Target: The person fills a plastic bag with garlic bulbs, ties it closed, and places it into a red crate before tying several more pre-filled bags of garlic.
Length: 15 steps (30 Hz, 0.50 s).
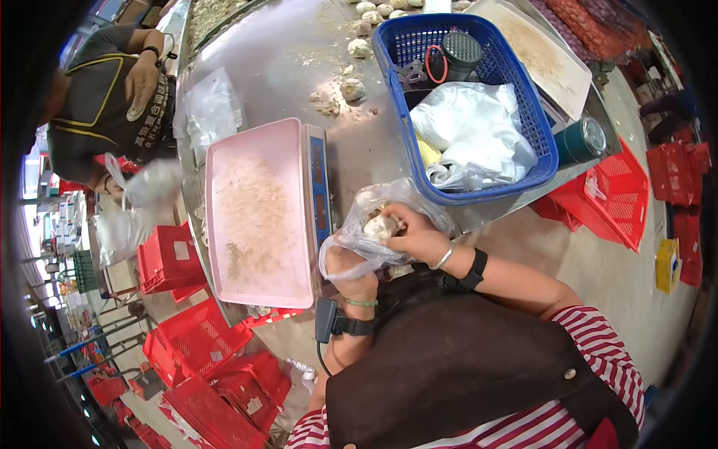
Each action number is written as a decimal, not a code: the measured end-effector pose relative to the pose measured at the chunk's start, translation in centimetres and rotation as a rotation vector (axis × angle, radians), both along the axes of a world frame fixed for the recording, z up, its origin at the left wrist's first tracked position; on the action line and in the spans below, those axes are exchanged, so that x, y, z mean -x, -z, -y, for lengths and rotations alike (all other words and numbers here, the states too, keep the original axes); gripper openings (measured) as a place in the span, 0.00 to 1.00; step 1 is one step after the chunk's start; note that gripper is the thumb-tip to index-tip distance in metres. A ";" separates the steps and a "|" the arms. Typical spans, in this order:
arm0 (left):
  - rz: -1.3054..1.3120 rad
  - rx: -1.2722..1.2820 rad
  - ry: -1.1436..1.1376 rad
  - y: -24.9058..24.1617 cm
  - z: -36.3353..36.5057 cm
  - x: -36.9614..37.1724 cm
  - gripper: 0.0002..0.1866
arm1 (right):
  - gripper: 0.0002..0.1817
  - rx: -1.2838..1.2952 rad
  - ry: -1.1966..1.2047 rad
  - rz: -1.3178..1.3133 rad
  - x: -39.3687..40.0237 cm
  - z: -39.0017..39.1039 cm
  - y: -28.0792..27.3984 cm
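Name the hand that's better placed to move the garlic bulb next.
Right, I'd judge: the right hand has its fingers on the garlic bulb, while the left hand is at the plastic bag, partly covered by it.

One pink rectangular plastic tray [292,277], one blue plastic basket [486,196], two dark green cylindrical containers [577,144], one thin red ring [446,66]; at least three translucent plastic bags [351,243]; more than five whitish garlic bulbs [352,90].
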<state>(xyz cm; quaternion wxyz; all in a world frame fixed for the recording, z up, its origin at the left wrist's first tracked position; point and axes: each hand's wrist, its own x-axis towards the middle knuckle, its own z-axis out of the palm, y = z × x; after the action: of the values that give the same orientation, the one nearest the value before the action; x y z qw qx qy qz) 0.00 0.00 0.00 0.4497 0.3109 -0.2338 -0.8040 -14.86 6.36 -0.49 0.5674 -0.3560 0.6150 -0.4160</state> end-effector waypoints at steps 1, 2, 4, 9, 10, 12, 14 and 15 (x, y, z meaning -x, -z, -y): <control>0.083 -0.009 -0.113 -0.3 0.0 -0.4 0.16 | 0.29 -0.034 0.127 0.295 -0.2 -0.3 -0.8; 0.162 -0.018 -0.226 -0.6 -0.1 -0.7 0.14 | 0.25 -0.073 0.252 0.589 -0.4 -0.4 -1.3; 0.213 0.053 -0.230 -1.0 -1.2 0.6 0.13 | 0.24 0.098 0.397 0.617 1.2 -1.1 -2.3; 0.972 0.813 -0.025 -2.7 -1.4 -0.9 0.08 | 0.28 0.195 0.236 0.819 1.9 -2.7 -6.4; 0.956 0.823 -0.020 -3.0 -1.4 -0.7 0.08 | 0.30 0.213 0.189 0.789 2.0 -3.4 -7.3; 0.737 0.509 -0.042 -4.4 -1.6 -0.2 0.07 | 0.30 0.275 0.186 0.752 2.0 -4.2 -8.8; 0.530 0.224 0.009 -4.1 -1.5 -0.5 0.05 | 0.27 0.346 0.230 0.702 1.8 -5.1 -11.0; 0.501 0.240 0.030 -3.1 -1.3 -1.3 0.05 | 0.27 0.367 0.248 0.673 1.7 -5.5 -11.5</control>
<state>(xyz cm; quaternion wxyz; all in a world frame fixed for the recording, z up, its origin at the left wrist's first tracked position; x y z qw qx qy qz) 1.26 1.33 3.10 0.3995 0.4411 -0.4360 -0.6751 -16.54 11.89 10.97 0.6099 -0.2184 0.3486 -0.6774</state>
